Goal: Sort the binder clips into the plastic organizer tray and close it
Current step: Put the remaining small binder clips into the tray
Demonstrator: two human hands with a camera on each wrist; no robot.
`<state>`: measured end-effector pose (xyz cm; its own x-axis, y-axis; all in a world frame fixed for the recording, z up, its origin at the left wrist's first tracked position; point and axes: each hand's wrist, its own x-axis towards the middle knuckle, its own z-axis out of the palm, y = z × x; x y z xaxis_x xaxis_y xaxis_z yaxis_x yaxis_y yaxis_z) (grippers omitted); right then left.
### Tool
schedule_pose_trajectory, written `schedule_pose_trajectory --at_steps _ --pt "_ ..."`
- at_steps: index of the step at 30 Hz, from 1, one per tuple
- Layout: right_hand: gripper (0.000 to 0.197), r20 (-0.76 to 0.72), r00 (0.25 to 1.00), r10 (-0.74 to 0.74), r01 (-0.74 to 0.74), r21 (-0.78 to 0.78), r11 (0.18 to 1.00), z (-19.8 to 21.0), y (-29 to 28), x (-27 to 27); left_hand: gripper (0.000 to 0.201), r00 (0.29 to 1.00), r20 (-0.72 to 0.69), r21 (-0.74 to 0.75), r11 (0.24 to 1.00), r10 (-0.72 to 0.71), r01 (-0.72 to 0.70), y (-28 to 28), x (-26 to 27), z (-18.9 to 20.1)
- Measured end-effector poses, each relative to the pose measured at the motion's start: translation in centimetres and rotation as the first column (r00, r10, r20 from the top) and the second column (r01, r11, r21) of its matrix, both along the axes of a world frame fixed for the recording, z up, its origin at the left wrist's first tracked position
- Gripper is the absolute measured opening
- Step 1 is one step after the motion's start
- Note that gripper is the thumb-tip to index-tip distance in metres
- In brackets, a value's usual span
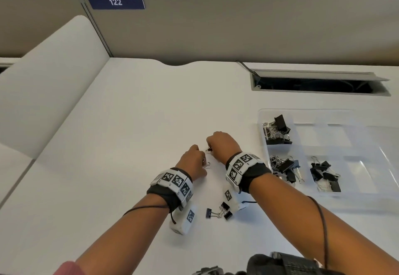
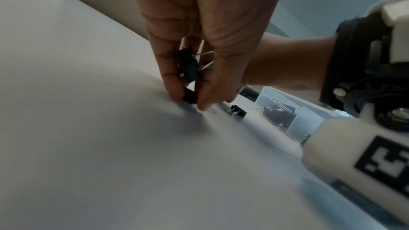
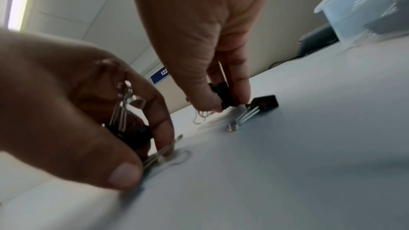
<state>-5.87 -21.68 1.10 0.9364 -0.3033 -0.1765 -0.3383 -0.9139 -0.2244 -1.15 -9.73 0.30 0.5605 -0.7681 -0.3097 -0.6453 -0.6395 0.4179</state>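
Both hands' fingers pinch clips; wrist views alone show loose clip.

Binder clips black with silver wire handles; organizer tray clear plastic; surface white; wristbands white with black square-code markers; partition sign navy, white "122".
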Motion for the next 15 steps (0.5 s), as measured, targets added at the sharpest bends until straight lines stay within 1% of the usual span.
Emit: schedule_pose_trajectory --at_steps 2,6,8,11,13,15 --pt "0.017 0.030 0.998 -0.054 0.051 0.073 0.996 0.5 -0.4 -0.1 0.021 1.000 -0.011 -0.010 1.000 0.029 -0.030 -0.2 0.1 0.2" --pt "0.019 0.078 0.986 -0.148 0.126 0.237 0.963 1.0 -1.1 -0.9 0.017 0.988 -0.086 -0.049 0.990 0.126 -0.130 -0.8 0.8 1.2" --pt "0.017 0.112 0.967 -0.228 0.177 0.348 0.921 1.4 -1.6 -1.5 0.016 0.977 -0.134 -0.095 0.979 0.169 -0.182 -1.3 1.1 1.9" --pt "0.013 0.190 0.912 -0.363 0.231 0.492 0.839 2.8 -3.1 -2.5 0.018 0.972 -0.158 -0.136 0.971 0.174 -0.196 -2.6 1.2 3.1" --pt "0.013 0.225 0.881 -0.417 0.254 0.518 0.817 4.3 -4.5 -3.5 0.018 0.973 -0.168 -0.158 0.970 0.159 -0.185 -4.0 0.8 4.2" --pt "0.014 0.250 0.861 -0.443 0.282 0.491 0.824 5.8 -6.4 -4.8 0.018 0.974 -0.183 -0.184 0.969 0.134 -0.168 -6.0 0.3 5.2"
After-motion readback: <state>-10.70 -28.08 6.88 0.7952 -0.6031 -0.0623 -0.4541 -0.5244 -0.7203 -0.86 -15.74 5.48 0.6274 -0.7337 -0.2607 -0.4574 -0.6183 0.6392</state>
